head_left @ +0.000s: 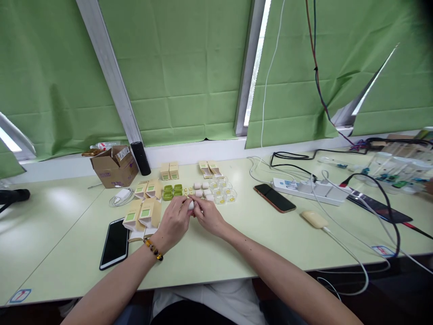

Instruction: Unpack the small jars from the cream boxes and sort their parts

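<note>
My left hand (pixel 176 220) and my right hand (pixel 209 217) meet just above the table. Both sets of fingers are closed round a small white rounded piece (pixel 191 205), most of it hidden by them. Just beyond them lie several green square trays (pixel 168 195) and tiny yellow-green pieces (pixel 186 191). Several white cylinders (pixel 198 186) stand to the right of these, followed by clear plastic cups (pixel 221 198) with yellow marks. Open cardboard boxes (pixel 149 212) with green labels sit left of my left hand.
A tablet-like phone (pixel 115 243) lies at the left. Further right are another phone (pixel 275 198), a power strip (pixel 309 191), a cream-coloured charger (pixel 314 219) and trailing cables. Along the wall stand a brown carton (pixel 115 167), a black cylinder (pixel 140 159) and small boxes (pixel 169 171).
</note>
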A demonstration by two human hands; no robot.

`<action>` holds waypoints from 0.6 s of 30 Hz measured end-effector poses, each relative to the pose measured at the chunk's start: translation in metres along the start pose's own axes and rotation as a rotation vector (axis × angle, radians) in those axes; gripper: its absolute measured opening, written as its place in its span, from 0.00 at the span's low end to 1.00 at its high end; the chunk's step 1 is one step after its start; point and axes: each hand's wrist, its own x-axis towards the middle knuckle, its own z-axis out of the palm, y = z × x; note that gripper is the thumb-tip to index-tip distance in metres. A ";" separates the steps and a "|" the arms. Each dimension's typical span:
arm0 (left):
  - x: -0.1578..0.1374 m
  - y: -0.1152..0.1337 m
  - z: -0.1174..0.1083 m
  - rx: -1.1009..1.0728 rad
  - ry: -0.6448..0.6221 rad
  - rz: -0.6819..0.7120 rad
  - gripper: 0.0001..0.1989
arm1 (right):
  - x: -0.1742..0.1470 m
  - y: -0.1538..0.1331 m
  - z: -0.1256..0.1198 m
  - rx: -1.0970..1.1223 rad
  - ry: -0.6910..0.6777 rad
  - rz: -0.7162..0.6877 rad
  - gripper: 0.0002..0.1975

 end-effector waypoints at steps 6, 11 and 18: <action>-0.001 -0.001 0.002 0.005 0.022 -0.025 0.17 | 0.002 -0.001 -0.003 0.099 -0.032 0.037 0.22; -0.009 -0.009 0.005 -0.128 0.052 -0.165 0.18 | 0.002 0.000 -0.015 0.040 -0.083 -0.074 0.23; -0.008 -0.015 0.005 -0.350 0.076 -0.256 0.14 | 0.003 0.005 -0.018 -0.037 -0.046 -0.134 0.22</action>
